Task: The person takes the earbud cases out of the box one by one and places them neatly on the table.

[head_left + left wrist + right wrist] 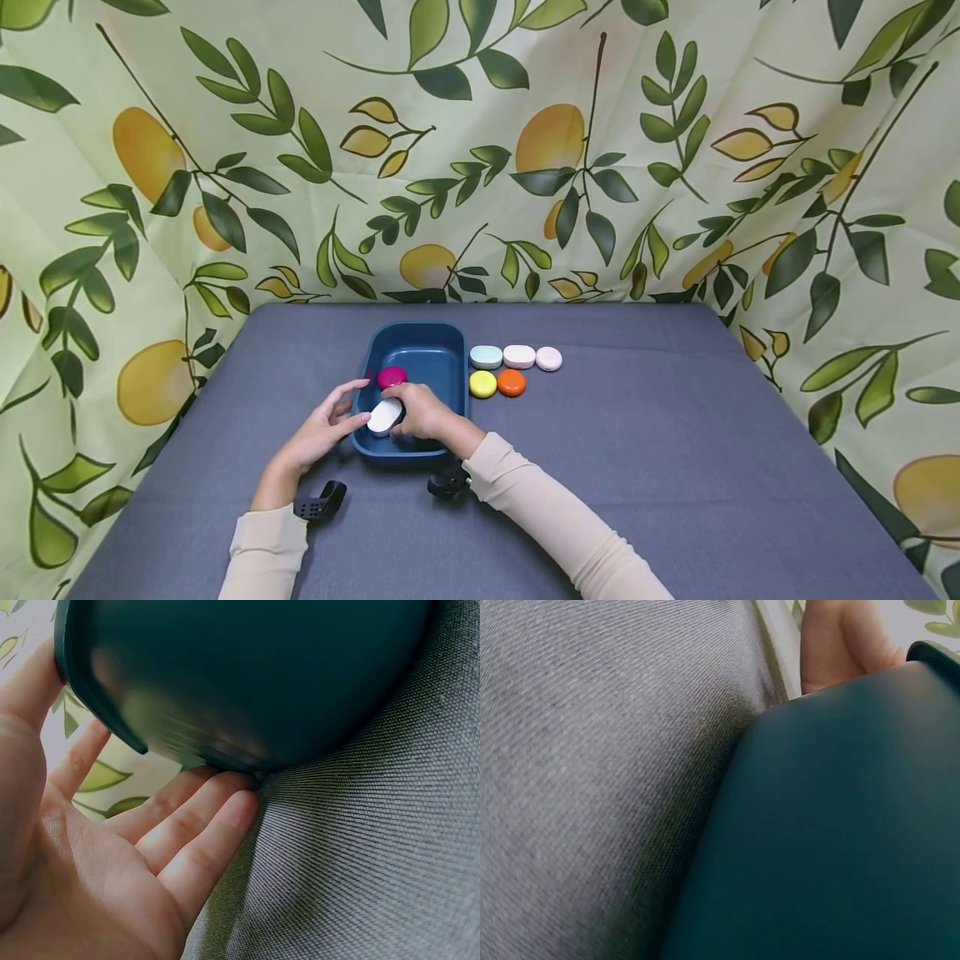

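Note:
My right hand (422, 412) reaches into a dark blue tub (437, 340) and pinches a white oval piece (384, 417), shaped like a bar of soap, tilted near the tub's front left. Behind that piece, a magenta round piece (392, 377) is inside the tub. At the tub's left side is my left hand (322, 429), fingers spread, thumb by the white piece. The left wrist view shows this hand (112, 847) palm up, its relaxed fingers against the tub's outer wall (262, 675). In the right wrist view, the tub's wall (817, 825) hides the right fingers.
Right of the tub, a mint oval piece (486, 357), a white oval piece (519, 357) and a pale pink round piece (549, 359) form a row. Before them lie yellow (482, 384) and orange (512, 383) round pieces. A leaf-patterned cloth (480, 167) hangs behind the grey table (675, 467).

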Demonstrator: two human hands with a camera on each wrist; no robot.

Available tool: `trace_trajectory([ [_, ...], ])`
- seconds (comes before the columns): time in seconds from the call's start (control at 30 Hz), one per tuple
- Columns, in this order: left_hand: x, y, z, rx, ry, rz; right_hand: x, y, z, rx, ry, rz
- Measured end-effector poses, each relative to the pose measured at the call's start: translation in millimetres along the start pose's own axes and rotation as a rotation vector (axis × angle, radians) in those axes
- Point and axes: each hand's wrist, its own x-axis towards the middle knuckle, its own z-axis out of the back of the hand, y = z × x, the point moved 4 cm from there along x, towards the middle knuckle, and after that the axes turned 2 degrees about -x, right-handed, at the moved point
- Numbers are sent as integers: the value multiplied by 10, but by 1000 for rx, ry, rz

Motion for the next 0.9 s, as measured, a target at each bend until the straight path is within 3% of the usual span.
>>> trace_trajectory([
  [0.2, 2, -13, 3, 1, -6, 5, -6, 7, 21, -63, -31, 23],
  [0.4, 4, -5, -3, 6, -4, 4, -12, -11, 37, -10, -38, 16],
  [0.63, -8, -33, -5, 8, 1, 0, -62, -11, 89, -23, -78, 32],
  [0.9, -4, -10, 2, -3, -4, 1, -175, -41, 199, 73, -107, 47],
])
